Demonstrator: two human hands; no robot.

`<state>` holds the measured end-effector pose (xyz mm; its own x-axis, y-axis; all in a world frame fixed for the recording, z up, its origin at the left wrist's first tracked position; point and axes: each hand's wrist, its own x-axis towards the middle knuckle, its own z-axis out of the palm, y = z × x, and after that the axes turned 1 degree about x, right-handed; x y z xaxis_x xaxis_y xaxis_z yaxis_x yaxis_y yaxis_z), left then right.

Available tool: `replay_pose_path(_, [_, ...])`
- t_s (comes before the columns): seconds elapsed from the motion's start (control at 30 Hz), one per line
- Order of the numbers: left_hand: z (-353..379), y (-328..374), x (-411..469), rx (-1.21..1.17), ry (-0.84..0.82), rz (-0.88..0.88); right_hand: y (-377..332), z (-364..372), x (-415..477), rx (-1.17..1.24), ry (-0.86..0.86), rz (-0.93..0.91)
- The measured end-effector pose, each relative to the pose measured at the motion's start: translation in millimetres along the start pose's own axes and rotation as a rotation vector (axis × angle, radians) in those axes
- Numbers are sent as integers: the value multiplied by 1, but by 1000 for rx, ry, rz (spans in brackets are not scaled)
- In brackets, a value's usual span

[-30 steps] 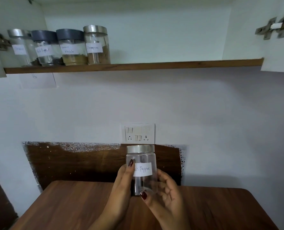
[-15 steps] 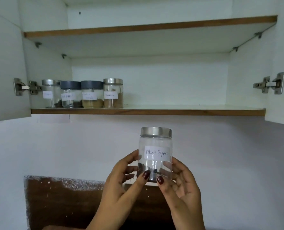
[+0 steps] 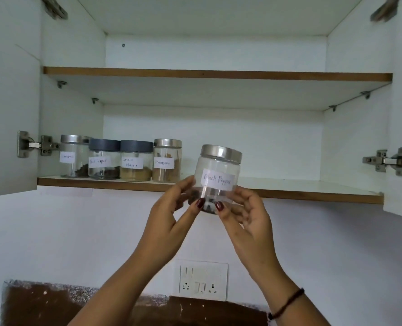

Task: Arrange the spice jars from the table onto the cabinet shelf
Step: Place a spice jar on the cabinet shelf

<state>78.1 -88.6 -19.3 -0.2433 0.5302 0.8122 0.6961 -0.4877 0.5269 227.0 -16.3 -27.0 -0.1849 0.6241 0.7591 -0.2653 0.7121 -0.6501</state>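
Observation:
A clear jar [image 3: 217, 176] with a steel lid and a "Black Pepper" label is held up in front of the lower shelf [image 3: 313, 194], tilted slightly to the right. My left hand [image 3: 171, 215] grips its lower left side and my right hand [image 3: 244, 215] grips its lower right. A few dark peppercorns lie at its bottom. On the shelf's left part stand several labelled jars in a row: a steel-lid jar [image 3: 74, 158], a grey-lid black pepper jar [image 3: 104, 158], a grey-lid garam masala jar [image 3: 136, 161] and a steel-lid jar [image 3: 167, 160]. The held jar is just right of that row.
The cabinet doors are open on both sides, with hinges at the left [image 3: 34, 144] and right [image 3: 388, 161]. The upper shelf [image 3: 218, 75] holds nothing visible. A white socket panel [image 3: 202, 280] is on the wall below. Shelf space lies right of the jar row.
Both hands have lifted the jar from below the shelf up to shelf level, close to the row's right end. The view has tilted upward.

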Motion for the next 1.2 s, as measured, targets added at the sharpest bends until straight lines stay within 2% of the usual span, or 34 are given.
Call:
replay_pose_path(0.13, [-8,-21,32,294,107,64,4,15,38,-107,-10,-30])
replay_pose_path(0.2, [-9,-29,45,364,129,65,8,21,54,-165,-14,-32])
replay_pose_path(0.63, [-2,-73,83,263,97,55,24,40,105,-478,-126,-12])
replay_pose_path(0.83, [1,-79,86,367,141,124,27,34,114,-654,-150,0])
replay_pose_path(1.2, [15,-89,89,529,244,163,29,40,117,-786,-76,-30])
